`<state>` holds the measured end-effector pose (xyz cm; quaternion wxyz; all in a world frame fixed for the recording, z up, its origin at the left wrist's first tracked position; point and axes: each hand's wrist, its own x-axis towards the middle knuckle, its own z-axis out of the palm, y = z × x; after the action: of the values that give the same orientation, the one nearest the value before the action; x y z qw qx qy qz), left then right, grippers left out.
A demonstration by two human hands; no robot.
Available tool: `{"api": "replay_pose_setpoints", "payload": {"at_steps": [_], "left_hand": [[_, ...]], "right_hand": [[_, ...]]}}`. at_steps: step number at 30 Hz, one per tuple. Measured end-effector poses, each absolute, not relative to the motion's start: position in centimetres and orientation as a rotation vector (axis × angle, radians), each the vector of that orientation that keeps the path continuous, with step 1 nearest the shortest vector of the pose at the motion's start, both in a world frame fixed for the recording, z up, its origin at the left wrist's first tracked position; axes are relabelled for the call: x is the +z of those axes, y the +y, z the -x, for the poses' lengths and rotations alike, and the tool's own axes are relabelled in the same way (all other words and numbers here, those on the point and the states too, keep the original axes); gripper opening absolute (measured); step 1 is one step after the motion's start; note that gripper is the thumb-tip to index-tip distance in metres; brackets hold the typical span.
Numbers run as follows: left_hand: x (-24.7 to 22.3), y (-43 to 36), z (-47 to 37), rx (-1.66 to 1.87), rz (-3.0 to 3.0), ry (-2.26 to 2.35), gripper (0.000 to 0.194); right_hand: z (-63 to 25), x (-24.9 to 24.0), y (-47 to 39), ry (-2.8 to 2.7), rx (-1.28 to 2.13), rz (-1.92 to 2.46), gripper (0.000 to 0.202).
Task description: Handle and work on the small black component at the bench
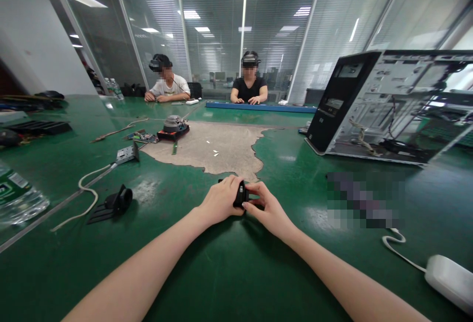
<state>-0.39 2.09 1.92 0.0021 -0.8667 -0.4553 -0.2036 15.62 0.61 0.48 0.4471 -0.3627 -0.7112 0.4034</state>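
Just above the green tabletop, at the middle of the head view, my left hand (220, 198) wraps over a small black part (241, 196) with a little light spot on its side. Its exact kind does not show, since my fingers cover most of it. From the right, my right hand (272, 208) pinches the edge of the same part, thumb below and fingertips above. Beyond my hands begins a bare, ragged tan patch (221, 152) in the table's green surface, with a few white scraps on it.
An opened computer case (342, 100) stands at the right, near a white power adapter (449, 277) with a cord. Leftward lie a black plastic piece (118, 201), a metal box (127, 153), a cooling fan (173, 125) and a water bottle (18, 194). Two people sit across the table.
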Motion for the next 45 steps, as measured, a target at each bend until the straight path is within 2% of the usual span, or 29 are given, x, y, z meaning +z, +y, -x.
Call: {"api": "replay_pose_setpoints", "payload": {"at_steps": [5,11,19,25,36,41,45], "left_hand": [[1.79,2.11,0.38,-0.671,2.723,-1.451,0.063],[1.79,2.06,0.34,-0.684,2.730,-1.464,0.064],[1.76,2.12,0.43,-0.657,2.721,-1.428,0.067],[1.81,2.06,0.43,-0.674,2.727,-1.432,0.066],[1.82,2.02,0.41,-0.673,2.733,-1.468,0.066],[1.68,2.11,0.41,-0.689,2.722,-1.466,0.066],[1.79,2.06,0.43,-0.675,2.734,-1.474,0.066]], "right_hand": [[-15.59,0.51,0.52,-1.738,1.015,0.920,0.020],[-15.54,0.29,0.79,-1.707,1.052,0.945,0.032],[-15.56,0.33,0.62,-1.742,1.020,0.914,0.024],[-15.47,-0.10,1.01,-1.708,1.063,0.938,0.032],[-15.61,0.31,0.74,-1.695,1.093,0.912,0.024],[-15.54,0.19,0.95,-1.695,1.091,0.944,0.034],[-15.61,0.08,0.90,-1.693,1.139,0.905,0.031]]}}
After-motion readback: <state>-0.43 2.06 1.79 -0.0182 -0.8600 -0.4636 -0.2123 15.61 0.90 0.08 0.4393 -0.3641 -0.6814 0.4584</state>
